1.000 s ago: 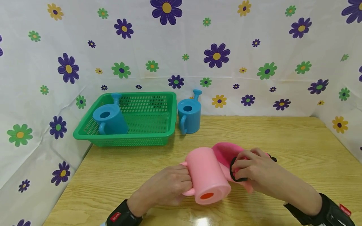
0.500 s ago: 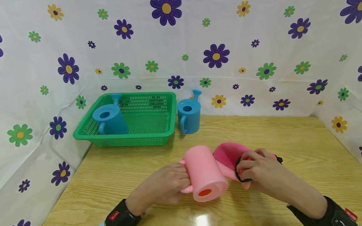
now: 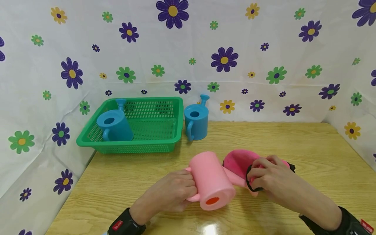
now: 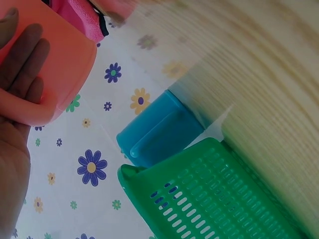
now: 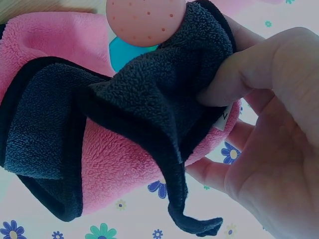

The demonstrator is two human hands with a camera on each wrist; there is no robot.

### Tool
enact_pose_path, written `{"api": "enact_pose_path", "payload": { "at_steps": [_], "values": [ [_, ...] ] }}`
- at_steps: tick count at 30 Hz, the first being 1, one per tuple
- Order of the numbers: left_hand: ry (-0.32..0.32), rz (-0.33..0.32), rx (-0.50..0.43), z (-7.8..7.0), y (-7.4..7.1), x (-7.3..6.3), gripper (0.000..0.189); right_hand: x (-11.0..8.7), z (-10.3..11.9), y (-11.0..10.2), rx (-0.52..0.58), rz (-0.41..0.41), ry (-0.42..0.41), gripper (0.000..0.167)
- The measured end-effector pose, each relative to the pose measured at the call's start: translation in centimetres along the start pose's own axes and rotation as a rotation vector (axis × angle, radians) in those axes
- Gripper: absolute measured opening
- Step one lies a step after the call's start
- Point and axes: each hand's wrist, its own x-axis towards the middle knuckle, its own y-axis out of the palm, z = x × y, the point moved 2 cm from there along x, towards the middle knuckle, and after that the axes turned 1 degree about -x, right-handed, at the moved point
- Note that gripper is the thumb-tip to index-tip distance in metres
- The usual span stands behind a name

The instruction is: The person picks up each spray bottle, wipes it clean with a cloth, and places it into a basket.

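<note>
A pink watering can (image 3: 210, 182) lies tilted in front of me, its orange-lined opening facing me and its spout reaching right. My left hand (image 3: 173, 191) grips its handle; fingers pass through the handle in the left wrist view. My right hand (image 3: 274, 178) pinches a cloth (image 3: 239, 160), pink on one side and dark grey on the other, with black edging. The cloth lies against the spout. In the right wrist view the thumb presses on the grey side, a black loop hangs down, and the perforated sprinkler head (image 5: 147, 20) shows beside the cloth.
A green basket (image 3: 135, 141) stands at the back left with a blue watering can (image 3: 117, 127) leaning inside. Beside its right wall, a second blue watering can (image 3: 197, 122) stands upright on the wooden table (image 3: 293, 140). A flower-patterned sheet (image 3: 188, 42) hangs behind.
My right hand has moved a little to the right with the cloth, along the spout towards its sprinkler end. The pink watering can has shifted slightly left in my left hand.
</note>
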Motion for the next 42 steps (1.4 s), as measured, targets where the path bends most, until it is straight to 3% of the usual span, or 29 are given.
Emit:
{"api": "enact_pose_path", "payload": {
  "at_steps": [5,10,21,25,28,31,34,37,42],
  "values": [
    [0.07,-0.049,-0.012,-0.7,0.1,0.6,0.015,0.1,0.1,0.3,0.038,-0.059,-0.055,0.037],
    [0.155,-0.096,-0.015,-1.5,0.4,1.3,0.031,0.1,0.1,0.5,0.062,-0.084,-0.072,0.025],
    [0.129,-0.066,-0.031,-2.2,0.7,1.5,0.025,-0.3,-0.3,0.6,0.131,-0.092,-0.036,0.049],
    [0.143,-0.133,0.01,-2.2,0.3,1.5,0.031,-1.3,-1.7,0.1,0.167,-0.105,0.018,0.06],
    [0.141,-0.206,0.019,-2.0,-0.1,1.1,0.033,-2.8,-3.6,0.0,0.202,-0.103,0.108,0.061],
    [0.103,-0.266,-0.02,-1.5,-0.8,0.5,0.029,-4.4,-5.8,0.8,0.236,-0.065,0.214,0.058],
    [0.053,-0.333,-0.071,-0.5,-1.7,-0.3,0.025,-5.7,-7.5,2.5,0.26,0.029,0.301,0.05],
    [-0.003,-0.419,-0.113,0.8,-2.6,-1.2,0.023,-6.4,-8.5,4.2,0.276,0.11,0.342,0.043],
    [-0.128,-0.578,-0.172,3.1,-4.2,-3.0,0.024,-6.6,-9.0,5.7,0.313,0.152,0.386,0.04]
  ]
}}
